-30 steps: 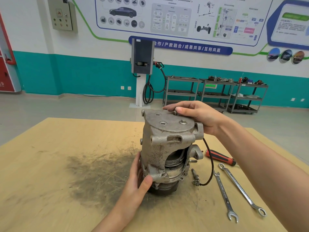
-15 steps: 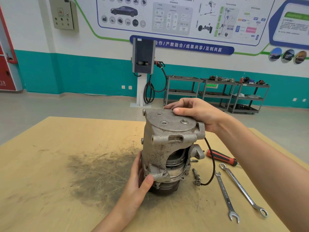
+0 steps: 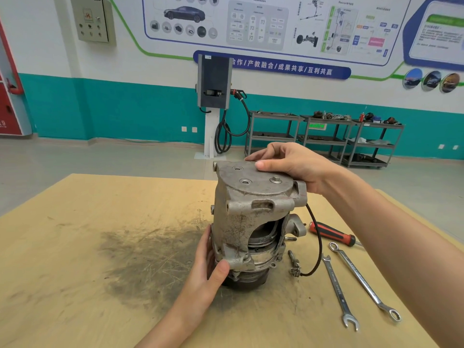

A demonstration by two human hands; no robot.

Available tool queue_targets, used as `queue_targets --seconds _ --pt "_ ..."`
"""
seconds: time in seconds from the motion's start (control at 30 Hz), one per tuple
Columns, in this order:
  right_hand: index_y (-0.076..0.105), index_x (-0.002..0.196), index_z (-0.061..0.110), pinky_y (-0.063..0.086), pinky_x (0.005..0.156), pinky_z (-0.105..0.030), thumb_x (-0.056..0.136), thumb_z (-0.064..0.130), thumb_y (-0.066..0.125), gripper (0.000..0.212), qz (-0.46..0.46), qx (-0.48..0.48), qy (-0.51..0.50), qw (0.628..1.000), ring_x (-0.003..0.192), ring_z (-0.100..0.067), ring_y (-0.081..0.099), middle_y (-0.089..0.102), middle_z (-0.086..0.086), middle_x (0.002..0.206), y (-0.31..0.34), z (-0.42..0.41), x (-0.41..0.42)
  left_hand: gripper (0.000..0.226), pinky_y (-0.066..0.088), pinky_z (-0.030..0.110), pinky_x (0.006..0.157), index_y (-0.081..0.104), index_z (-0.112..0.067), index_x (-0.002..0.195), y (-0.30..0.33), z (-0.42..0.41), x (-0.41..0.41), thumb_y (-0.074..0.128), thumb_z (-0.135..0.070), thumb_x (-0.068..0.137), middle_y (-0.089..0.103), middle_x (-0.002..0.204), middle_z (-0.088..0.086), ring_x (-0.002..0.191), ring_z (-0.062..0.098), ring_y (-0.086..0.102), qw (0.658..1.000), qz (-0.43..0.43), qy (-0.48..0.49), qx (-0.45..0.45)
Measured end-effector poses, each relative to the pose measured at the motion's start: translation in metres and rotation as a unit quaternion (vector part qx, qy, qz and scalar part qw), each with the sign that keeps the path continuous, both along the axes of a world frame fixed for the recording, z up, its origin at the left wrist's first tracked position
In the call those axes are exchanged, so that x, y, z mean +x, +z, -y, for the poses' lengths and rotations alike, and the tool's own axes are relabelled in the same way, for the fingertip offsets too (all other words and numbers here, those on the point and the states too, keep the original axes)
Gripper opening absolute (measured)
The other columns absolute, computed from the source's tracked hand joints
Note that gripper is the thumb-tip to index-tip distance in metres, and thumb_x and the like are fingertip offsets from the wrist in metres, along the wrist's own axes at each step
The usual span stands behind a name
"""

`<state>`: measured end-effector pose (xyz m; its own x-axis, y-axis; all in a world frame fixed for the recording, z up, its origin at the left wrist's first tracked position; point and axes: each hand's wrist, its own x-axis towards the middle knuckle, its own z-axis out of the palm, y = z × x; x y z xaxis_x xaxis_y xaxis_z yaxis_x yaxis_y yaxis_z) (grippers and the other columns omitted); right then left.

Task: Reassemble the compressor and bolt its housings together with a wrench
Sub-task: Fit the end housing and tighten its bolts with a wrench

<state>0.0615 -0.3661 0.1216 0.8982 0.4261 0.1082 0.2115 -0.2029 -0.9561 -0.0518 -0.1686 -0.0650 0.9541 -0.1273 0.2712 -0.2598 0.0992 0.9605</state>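
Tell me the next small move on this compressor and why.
Probably press the upper housing down until it seats. A gap still shows the inner rings on its right side, so the housings are not closed. The right hand rests on top, the left hand steadies the base, and both wrenches lie untouched on the table.

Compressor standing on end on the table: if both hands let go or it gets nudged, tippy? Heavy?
Probably tippy: the compressor stands tall on a narrower dark round end, and the left hand and right hand both steady it. Likely heavy for its size, being thick cast metal. The upper housing looks unseated, with a gap showing inner parts, so a push might shift it.
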Motion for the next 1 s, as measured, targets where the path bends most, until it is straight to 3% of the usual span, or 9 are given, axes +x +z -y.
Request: queue_targets --seconds 0.13,0.27,0.37,0.47,0.53,0.63,0.73,0.9,1.0 --pt "0.071 0.104 0.01 0.057 0.084 -0.031 0.077 0.016 0.068 0.028 -0.046 0.038 0.048 0.997 0.102 -0.021 0.067 0.068 -0.007 0.121 -0.005 0.01 -0.003 0.112 0.035 0.001 0.095 0.016 -0.048 0.142 -0.001 -0.001 0.0 0.062 -0.091 0.05 0.035 0.133 -0.05 0.126 -0.022 0.036 1.0 0.002 0.0 0.002" --pt "0.062 0.085 0.005 0.059 0.081 -0.029 0.07 0.014 0.072 0.02 -0.029 0.052 0.023 0.998 0.101 -0.019 0.069 0.072 -0.003 0.115 -0.007 0.005 0.0 0.112 0.034 0.002 0.097 0.015 -0.047 0.143 -0.002 0.0 0.001 0.062 -0.091 0.051 0.032 0.14 -0.041 0.128 -0.021 0.035 1.0 0.003 0.001 0.002" --pt "0.056 0.074 0.009 0.059 0.081 -0.031 0.062 0.016 0.079 0.027 0.007 0.019 -0.012 1.0 0.097 -0.019 0.07 0.074 -0.004 0.108 -0.006 0.0 0.004 0.114 0.035 0.003 0.098 0.015 -0.044 0.145 -0.003 0.0 0.002 0.063 -0.09 0.052 0.032 0.142 -0.038 0.129 -0.019 0.035 1.0 0.002 -0.001 -0.002" --pt "0.07 0.098 0.009 0.057 0.082 -0.031 0.073 0.017 0.073 0.026 -0.035 0.039 0.044 0.998 0.096 -0.02 0.069 0.072 -0.005 0.113 -0.008 0.007 0.002 0.113 0.036 0.003 0.097 0.017 -0.044 0.144 -0.003 0.0 0.002 0.065 -0.089 0.052 0.033 0.141 -0.039 0.129 -0.019 0.036 1.0 0.004 -0.003 -0.008" --pt "0.07 0.108 0.009 0.058 0.084 -0.03 0.081 0.015 0.066 0.029 -0.058 0.061 0.07 0.994 0.101 -0.021 0.068 0.069 -0.005 0.119 -0.009 0.012 0.0 0.114 0.035 0.003 0.097 0.017 -0.043 0.144 -0.003 0.0 0.002 0.065 -0.088 0.052 0.033 0.141 -0.039 0.129 -0.019 0.036 1.0 0.004 -0.003 -0.01" --pt "0.066 0.091 0.006 0.059 0.08 -0.029 0.074 0.014 0.07 0.019 -0.046 0.067 0.048 0.996 0.101 -0.019 0.069 0.071 -0.001 0.116 -0.009 0.007 0.002 0.116 0.035 0.003 0.098 0.017 -0.041 0.146 -0.003 0.0 0.002 0.065 -0.089 0.052 0.033 0.142 -0.038 0.129 -0.019 0.035 1.0 0.006 -0.004 -0.011" --pt "0.058 0.077 0.008 0.059 0.073 -0.027 0.064 0.016 0.078 0.026 -0.005 0.029 0.002 1.0 0.094 -0.016 0.071 0.074 0.0 0.106 -0.007 0.001 0.005 0.115 0.036 0.004 0.097 0.017 -0.041 0.144 -0.002 0.0 0.002 0.066 -0.088 0.051 0.035 0.14 -0.04 0.129 -0.019 0.036 1.0 0.006 -0.005 -0.017" --pt "0.071 0.106 0.011 0.057 0.083 -0.031 0.079 0.016 0.067 0.027 -0.061 0.066 0.068 0.994 0.097 -0.021 0.068 0.069 -0.008 0.118 -0.01 0.011 0.001 0.114 0.036 0.003 0.096 0.018 -0.041 0.144 -0.002 0.001 0.002 0.066 -0.087 0.051 0.036 0.138 -0.04 0.129 -0.018 0.037 1.0 0.006 -0.007 -0.02" --pt "0.068 0.097 0.007 0.058 0.084 -0.031 0.077 0.013 0.067 0.021 -0.057 0.081 0.059 0.993 0.102 -0.021 0.068 0.069 -0.005 0.12 -0.011 0.009 0.0 0.111 0.036 0.002 0.094 0.019 -0.045 0.141 -0.002 0.001 0.002 0.066 -0.088 0.051 0.038 0.134 -0.046 0.127 -0.02 0.037 1.0 0.006 -0.006 -0.016"
